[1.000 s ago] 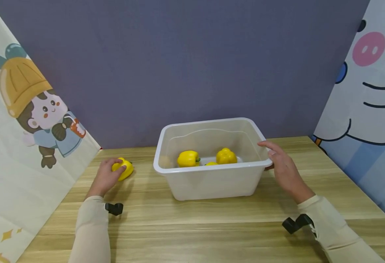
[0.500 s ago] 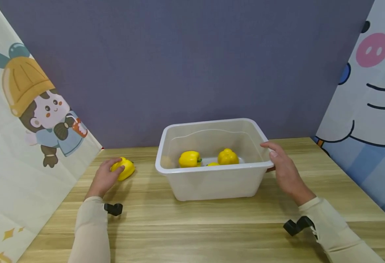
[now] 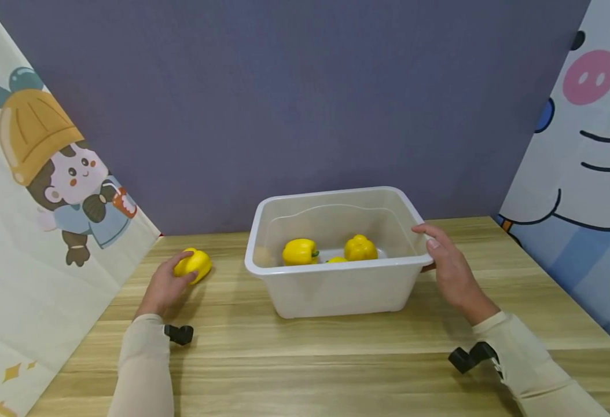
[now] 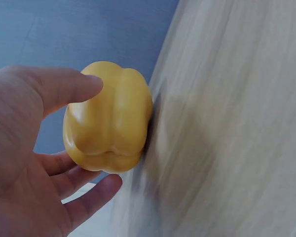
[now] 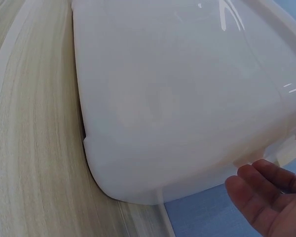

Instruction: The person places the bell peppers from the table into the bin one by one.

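At the left of the table, my left hand [image 3: 166,286] curls round a yellow bell pepper [image 3: 196,265]. The left wrist view shows the thumb against one side of the bell pepper [image 4: 108,118] and the fingers partly behind it, close to the wood. Right of it stands a white plastic tub [image 3: 336,292] with yellow bell peppers inside: one lies on its side [image 3: 300,252], another [image 3: 360,248] faces up, and a third [image 3: 336,260] is mostly hidden by the front wall. My right hand [image 3: 453,274] grips the tub's right rim, its fingers under the lip outside.
The wooden table [image 3: 305,365] meets a grey-blue panel [image 3: 305,104] behind the tub. Printed cloth walls [image 3: 18,260] stand on the left, with another printed cloth [image 3: 591,191] on the right. Bare wood lies between the left hand and the tub.
My left thumb has shifted slightly toward me, so a little more of the bell pepper shows. The right hand and the tub stay in place.
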Motion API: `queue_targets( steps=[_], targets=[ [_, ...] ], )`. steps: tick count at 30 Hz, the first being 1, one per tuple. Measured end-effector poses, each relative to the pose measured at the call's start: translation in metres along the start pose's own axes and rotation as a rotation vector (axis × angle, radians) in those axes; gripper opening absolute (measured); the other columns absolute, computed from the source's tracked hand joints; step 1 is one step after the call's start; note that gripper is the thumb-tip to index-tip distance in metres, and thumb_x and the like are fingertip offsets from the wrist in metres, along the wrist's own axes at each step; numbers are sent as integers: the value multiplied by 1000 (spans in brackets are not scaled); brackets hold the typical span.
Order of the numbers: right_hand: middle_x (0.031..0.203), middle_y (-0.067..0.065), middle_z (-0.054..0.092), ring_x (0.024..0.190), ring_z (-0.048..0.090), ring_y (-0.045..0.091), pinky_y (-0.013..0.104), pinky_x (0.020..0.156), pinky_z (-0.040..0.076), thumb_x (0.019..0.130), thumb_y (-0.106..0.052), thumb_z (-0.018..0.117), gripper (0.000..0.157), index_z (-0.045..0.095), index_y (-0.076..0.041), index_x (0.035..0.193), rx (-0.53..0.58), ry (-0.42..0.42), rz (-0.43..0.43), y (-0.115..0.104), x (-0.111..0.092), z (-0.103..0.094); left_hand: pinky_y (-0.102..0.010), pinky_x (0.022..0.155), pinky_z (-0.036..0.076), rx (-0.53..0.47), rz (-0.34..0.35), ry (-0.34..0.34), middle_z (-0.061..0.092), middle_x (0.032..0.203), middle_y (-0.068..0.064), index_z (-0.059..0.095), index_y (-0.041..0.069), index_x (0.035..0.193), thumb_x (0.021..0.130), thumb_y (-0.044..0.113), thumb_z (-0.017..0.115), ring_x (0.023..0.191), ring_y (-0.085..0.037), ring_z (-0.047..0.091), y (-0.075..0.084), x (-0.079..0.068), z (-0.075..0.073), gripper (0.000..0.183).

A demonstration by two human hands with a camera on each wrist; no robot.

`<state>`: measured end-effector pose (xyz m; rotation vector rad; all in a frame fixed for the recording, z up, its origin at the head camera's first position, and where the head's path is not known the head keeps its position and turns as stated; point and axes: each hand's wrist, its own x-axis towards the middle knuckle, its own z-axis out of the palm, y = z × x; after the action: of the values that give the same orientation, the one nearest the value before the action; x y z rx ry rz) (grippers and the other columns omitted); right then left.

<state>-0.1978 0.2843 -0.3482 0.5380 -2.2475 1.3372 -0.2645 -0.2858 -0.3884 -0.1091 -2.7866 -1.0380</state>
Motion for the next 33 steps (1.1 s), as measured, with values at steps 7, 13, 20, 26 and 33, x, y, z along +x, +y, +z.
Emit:
queue_targets(
  steps=[7,13,20,26,33],
  targets=[
    [136,16,48,89,56,6,27,64,52,111,-24,26,43,47,-2,140,4,-2,-3,-2,0,2,-66,109,26,50,11,79,41,146,-35,45,4,148,97,17,65,134,-54,35,-6,-2,4,57],
    [134,21,50,89,56,5,28,65,52,111,-24,26,43,47,-3,141,-15,-6,-12,-1,1,1,-66,109,27,54,34,118,43,144,-35,45,2,148,97,16,64,132,-54,37,-9,-1,8,55],
    [135,18,49,87,57,5,27,64,53,111,-22,26,43,47,-2,142,-4,-2,-20,2,-1,0,-63,110,27,41,74,135,45,142,-36,42,1,150,98,13,62,130,-54,39,-6,-1,10,57],
    [135,19,49,87,57,5,26,65,52,111,-22,26,42,46,-3,143,1,-3,-21,2,-2,-1,-62,110,27,57,45,98,44,143,-35,40,5,153,99,17,59,132,-52,38,-5,1,12,59],
    [136,17,49,87,58,6,28,65,53,111,-21,27,42,46,-2,143,12,3,-23,2,-1,0,-64,110,26,68,20,55,40,147,-34,37,8,154,100,23,59,135,-52,35,-5,2,10,61]
  ],
)
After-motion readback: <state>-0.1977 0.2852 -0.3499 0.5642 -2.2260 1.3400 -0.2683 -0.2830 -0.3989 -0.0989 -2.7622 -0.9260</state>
